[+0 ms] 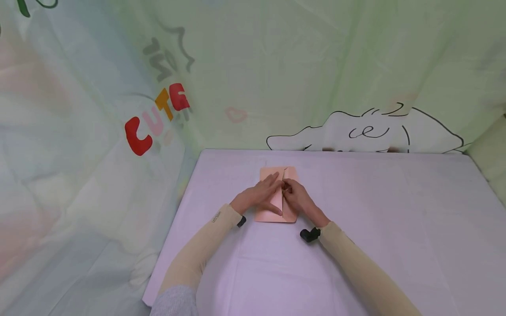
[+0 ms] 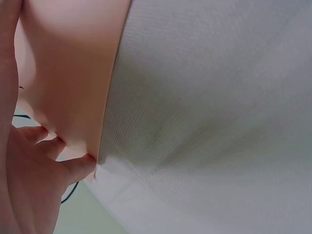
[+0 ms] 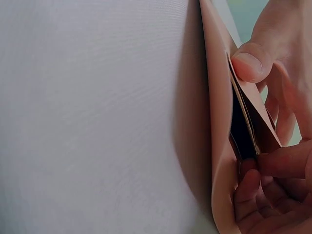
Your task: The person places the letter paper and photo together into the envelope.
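A peach-pink paper envelope (image 1: 266, 217) lies on the table, with a lengthwise slit open between its folded sides. My left hand (image 1: 258, 195) presses on its left part, fingers stretched toward the far end and thumb near the slit. At the opening, my right hand (image 1: 299, 199) has its fingertips curled in from the right. The right wrist view looks into the gaping envelope, where a thin tan-edged sheet (image 3: 247, 119) shows against a dark inside. Right thumb and fingers pinch at that sheet's lower end; the rest of it is hidden inside.
The pale lilac table (image 1: 379, 245) extends on both sides of the envelope. A printed curtain (image 1: 253, 79) hangs behind it and along the left, with coloured letters. Small black cameras sit at both wrists, the right one (image 1: 309, 235) close above the tabletop.
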Action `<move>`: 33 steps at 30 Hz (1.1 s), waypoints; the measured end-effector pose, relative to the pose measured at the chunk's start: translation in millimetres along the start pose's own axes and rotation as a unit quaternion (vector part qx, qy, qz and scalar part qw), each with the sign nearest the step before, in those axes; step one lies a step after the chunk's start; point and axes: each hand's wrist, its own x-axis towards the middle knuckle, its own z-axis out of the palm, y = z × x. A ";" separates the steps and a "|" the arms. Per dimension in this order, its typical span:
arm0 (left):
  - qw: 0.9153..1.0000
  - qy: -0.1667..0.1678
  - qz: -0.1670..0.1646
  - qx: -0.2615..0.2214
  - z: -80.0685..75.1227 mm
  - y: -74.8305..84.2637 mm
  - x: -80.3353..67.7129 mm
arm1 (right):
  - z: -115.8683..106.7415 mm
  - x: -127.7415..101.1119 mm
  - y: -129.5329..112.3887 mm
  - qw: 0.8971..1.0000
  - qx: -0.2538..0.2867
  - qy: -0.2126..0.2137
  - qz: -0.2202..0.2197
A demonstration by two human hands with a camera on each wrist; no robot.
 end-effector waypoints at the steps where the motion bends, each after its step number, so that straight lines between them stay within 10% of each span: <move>1: 1.000 -0.002 0.001 0.001 -0.1 0.4 0.0 | 0.1 -0.4 0.5 1.000 0.001 0.001 0.001; 23: 0.999 -0.012 -0.013 0.033 2.4 3.2 -2.0 | -59.1 -54.0 34.2 0.994 0.034 0.059 0.090; 33: 0.996 0.044 -0.021 0.080 9.3 -8.0 -4.8 | -89.0 -68.1 51.6 0.994 -0.051 0.072 0.066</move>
